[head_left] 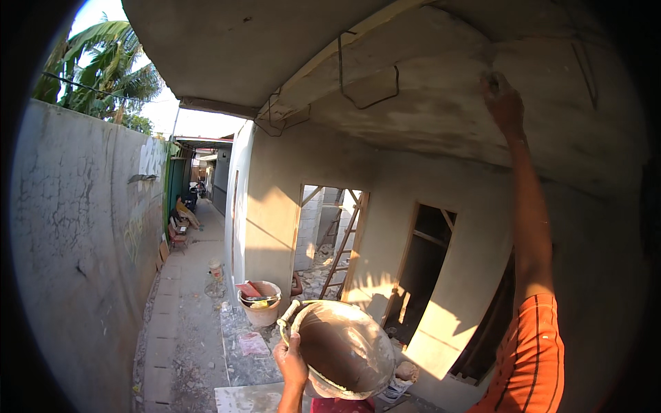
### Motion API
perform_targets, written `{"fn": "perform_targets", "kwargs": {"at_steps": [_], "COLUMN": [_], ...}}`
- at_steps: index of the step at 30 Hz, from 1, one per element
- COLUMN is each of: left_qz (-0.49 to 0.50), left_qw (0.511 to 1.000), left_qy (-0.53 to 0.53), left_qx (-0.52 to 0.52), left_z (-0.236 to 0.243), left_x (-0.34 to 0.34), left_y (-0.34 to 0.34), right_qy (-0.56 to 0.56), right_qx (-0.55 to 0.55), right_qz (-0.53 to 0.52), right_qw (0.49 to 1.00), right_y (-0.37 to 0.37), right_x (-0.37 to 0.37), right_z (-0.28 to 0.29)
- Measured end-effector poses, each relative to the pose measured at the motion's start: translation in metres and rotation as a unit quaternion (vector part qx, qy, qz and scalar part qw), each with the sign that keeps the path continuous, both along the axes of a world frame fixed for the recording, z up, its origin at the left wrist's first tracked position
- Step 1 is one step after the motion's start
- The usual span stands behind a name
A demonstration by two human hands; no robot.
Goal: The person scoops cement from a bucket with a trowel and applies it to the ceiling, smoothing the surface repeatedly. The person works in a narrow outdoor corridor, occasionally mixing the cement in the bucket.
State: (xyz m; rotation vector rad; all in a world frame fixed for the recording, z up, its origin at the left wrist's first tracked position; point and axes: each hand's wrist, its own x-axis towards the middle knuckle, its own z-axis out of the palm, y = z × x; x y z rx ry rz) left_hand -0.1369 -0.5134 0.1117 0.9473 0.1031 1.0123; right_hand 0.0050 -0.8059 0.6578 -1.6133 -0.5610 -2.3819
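My left hand (290, 359) grips a large, mortar-smeared bucket (368, 334) at its left rim, beside the bail handle. The bucket is tilted so that its mouth shows; greyish-brown stuff coats the inside, and how much lies in it I cannot tell. My right hand (504, 107) is raised high at the arm's full reach, up against the rough plastered ceiling (441, 89). Its fingers are curled closed near a seam in the plaster, and anything inside them is too dark and small to name.
Bent metal rods (370, 107) hang from the ceiling beam. A second bucket (261, 313) with a red tool stands below, left. Beyond are a doorway with a ladder (342, 251), rubble, and a dark door opening (420, 268). Along the alley wall (82, 227), a person (184, 212) sits far off.
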Motion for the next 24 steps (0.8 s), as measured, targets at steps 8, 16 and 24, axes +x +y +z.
{"fn": "perform_targets", "kwargs": {"at_steps": [8, 16, 24], "left_qz": [-0.011, 0.053, 0.026], "left_qw": [0.999, 0.994, 0.995], "left_qy": [-0.043, 0.004, 0.040], "left_qx": [0.020, 0.095, 0.088], "left_z": [0.016, 0.022, 0.022], "left_x": [-0.003, -0.011, -0.007], "left_y": [-0.018, -0.025, -0.017], "right_qy": [0.029, 0.187, -0.017], "right_qx": [-0.051, 0.044, -0.093], "right_qz": [0.087, 0.169, 0.101], "right_qw": [0.995, 0.967, 0.990], "right_y": [-0.052, -0.098, -0.198], "right_x": [-0.025, -0.029, 0.075], "right_z": [0.013, 0.015, 0.009]}}
